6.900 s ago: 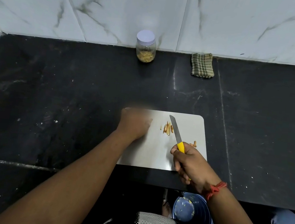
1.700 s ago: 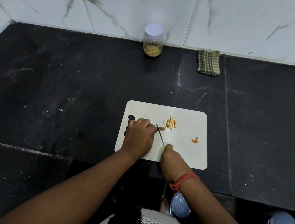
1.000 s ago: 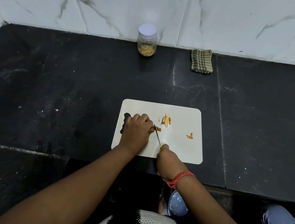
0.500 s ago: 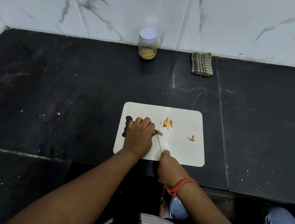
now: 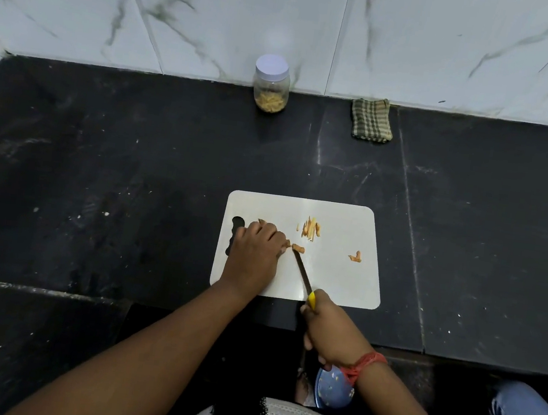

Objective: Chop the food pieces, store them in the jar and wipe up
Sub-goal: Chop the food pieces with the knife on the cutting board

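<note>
A white cutting board [image 5: 332, 283] lies on the black counter. My left hand [image 5: 255, 251] rests curled on its left part, fingertips holding an orange food piece against the board. Just right of those fingertips lies a short cut piece [image 5: 298, 248]. My right hand [image 5: 330, 331] grips the yellow handle of a knife [image 5: 302, 271], whose tip touches the board beside that piece. A small heap of thin cut strips [image 5: 310, 229] lies farther back, and another scrap [image 5: 355, 257] to the right. The lidded jar [image 5: 271, 84] stands against the wall, holding some food.
A folded checked cloth [image 5: 371, 119] lies by the wall, right of the jar. A blue bucket [image 5: 335, 389] stands on the floor below the counter edge, under my right wrist. Black counter surface stretches left and right of the board.
The knife has kept cutting beside my left fingertips; a short piece now lies separated to the right of the blade's tip. My hands have stayed in nearly the same place on the board.
</note>
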### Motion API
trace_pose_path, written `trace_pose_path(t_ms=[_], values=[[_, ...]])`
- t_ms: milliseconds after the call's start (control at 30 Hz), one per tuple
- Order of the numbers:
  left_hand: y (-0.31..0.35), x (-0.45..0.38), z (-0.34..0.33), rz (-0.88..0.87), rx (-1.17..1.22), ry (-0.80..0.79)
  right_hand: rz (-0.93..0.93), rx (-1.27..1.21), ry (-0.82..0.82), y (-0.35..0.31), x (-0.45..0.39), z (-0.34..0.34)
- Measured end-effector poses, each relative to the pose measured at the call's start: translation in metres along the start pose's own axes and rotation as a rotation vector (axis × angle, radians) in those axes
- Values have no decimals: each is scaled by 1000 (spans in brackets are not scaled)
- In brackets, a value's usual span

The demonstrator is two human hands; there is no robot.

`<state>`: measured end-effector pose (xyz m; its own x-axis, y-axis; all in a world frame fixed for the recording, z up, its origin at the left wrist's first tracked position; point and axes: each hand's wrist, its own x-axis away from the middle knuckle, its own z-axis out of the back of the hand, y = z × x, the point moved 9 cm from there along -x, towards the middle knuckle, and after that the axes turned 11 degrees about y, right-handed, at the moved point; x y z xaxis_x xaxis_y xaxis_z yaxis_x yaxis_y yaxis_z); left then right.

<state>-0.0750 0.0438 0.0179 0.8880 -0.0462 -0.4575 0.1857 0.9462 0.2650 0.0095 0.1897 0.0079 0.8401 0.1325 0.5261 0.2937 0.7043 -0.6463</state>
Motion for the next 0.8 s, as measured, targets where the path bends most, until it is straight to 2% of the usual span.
trace_pose_path(t_ms=[167, 500, 700, 800], values=[[-14, 2, 1, 66, -20, -48, -23, -60, 8, 3, 0, 7], [-34, 2, 16, 110, -111, -34, -19, -90, 33, -4, -1, 20], [6, -33, 9, 43, 37, -43, -23, -100, 67, -6, -3, 31], [22, -55, -3, 24, 21, -92, -25, -113, 90, -4, -3, 39]])
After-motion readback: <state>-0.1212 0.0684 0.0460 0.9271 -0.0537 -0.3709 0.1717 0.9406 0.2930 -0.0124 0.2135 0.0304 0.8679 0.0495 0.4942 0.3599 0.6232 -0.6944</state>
